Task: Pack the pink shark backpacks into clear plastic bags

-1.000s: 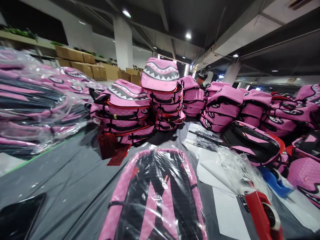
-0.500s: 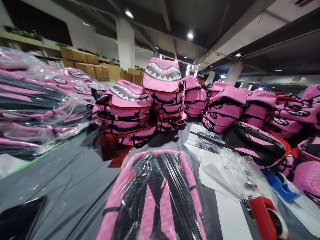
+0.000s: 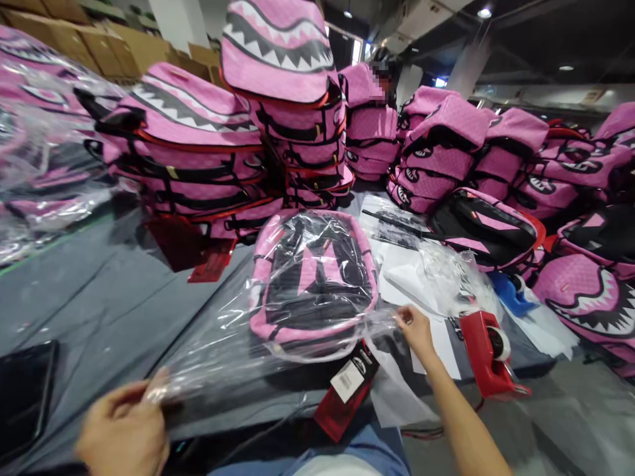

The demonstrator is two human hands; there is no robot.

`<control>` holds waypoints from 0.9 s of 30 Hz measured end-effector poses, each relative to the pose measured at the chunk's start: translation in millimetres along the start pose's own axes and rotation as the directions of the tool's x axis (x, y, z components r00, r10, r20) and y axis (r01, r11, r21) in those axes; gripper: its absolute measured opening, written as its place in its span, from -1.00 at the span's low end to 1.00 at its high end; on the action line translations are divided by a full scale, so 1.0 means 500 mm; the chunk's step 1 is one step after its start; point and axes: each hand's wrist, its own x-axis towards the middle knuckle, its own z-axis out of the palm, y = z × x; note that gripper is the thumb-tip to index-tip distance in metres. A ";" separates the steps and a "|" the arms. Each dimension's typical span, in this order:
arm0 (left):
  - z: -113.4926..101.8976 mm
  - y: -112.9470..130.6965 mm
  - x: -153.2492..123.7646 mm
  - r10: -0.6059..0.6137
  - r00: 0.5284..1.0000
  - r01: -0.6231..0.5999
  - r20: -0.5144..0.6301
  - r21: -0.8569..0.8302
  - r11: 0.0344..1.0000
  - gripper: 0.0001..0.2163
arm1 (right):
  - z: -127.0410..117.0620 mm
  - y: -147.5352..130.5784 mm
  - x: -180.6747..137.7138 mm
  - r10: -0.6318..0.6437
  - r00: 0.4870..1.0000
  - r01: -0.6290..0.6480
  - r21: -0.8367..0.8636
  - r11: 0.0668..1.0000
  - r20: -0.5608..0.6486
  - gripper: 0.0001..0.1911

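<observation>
Both hands, left (image 3: 124, 430) and right (image 3: 415, 328), grip-pinch crinkly clear bag (image 3: 238, 330) around quilted pink backpack (image 3: 313, 274).

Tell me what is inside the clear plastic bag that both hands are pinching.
Inside the plastic bag lies a pink backpack, black straps up. Its front is hidden underneath. The left hand and right hand pinch the bag's open edge.

— That flat backpack in the clear plastic bag (image 3: 312, 277)?
— Pink, with black straps.
— The stacked fabric backpacks (image 3: 278, 59) at the grey worktop's (image 3: 99, 297) far edge?
— Pink too — grey mouths, white jagged teeth, red trim.
— The plastic tape dispenser (image 3: 483, 350)?
— Red.
</observation>
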 end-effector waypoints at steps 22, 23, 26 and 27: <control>0.228 0.074 -0.315 -0.161 0.363 0.199 0.918 0.093 0.976 -0.53 | -0.010 -0.015 -0.227 0.185 0.929 -0.118 -0.216 0.969 0.320 -0.78; 0.225 0.085 -0.319 -0.189 0.314 0.291 0.930 0.095 0.952 -0.53 | -0.011 -0.014 -0.228 0.173 0.925 -0.128 -0.152 0.980 0.339 -0.81; 0.225 0.107 -0.329 -0.170 0.224 0.362 0.960 0.080 0.929 -0.53 | -0.008 -0.012 -0.233 0.094 0.872 -0.203 0.179 0.963 0.480 -0.82; 0.228 0.107 -0.331 -0.154 0.212 0.338 0.965 0.075 0.938 -0.51 | -0.006 -0.011 -0.237 0.065 0.846 -0.256 0.296 0.920 0.529 -0.77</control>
